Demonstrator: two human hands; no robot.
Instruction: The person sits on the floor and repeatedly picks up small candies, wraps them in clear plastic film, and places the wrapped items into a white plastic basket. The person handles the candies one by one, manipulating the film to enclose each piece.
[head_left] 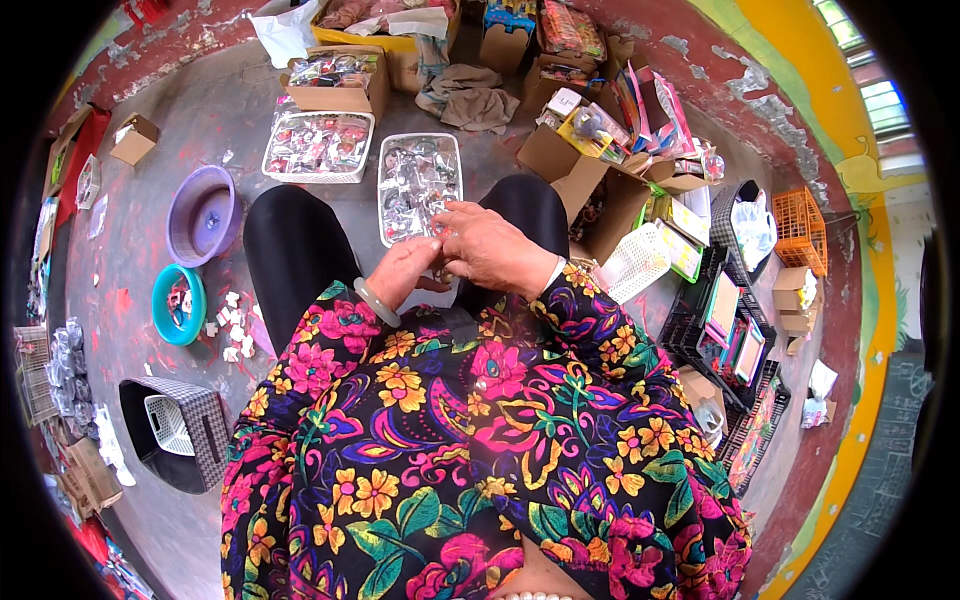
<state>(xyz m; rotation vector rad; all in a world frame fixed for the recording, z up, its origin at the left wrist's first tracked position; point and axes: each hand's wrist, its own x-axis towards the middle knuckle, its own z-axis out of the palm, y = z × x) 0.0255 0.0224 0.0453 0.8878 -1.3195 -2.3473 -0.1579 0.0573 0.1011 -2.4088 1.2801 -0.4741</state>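
Note:
My left hand (401,270) and my right hand (490,247) meet above my lap, between my knees. Fingers of both are bent and pressed together around something small that I cannot make out; a bit of red shows by the fingertips. Just beyond them a white plastic basket (384,190) on the floor holds several small items in clear wrappers (420,170). A second white basket (268,163) of similar wrapped pieces (322,140) lies to its left. A pale bangle circles my left wrist.
On the left stand a purple basin (176,222), a teal basin (160,318) with small items, scattered white pieces (233,325) and a checked bin (208,440). Open cardboard boxes (618,213), a white perforated tray (634,262) and black crates (700,295) crowd the right.

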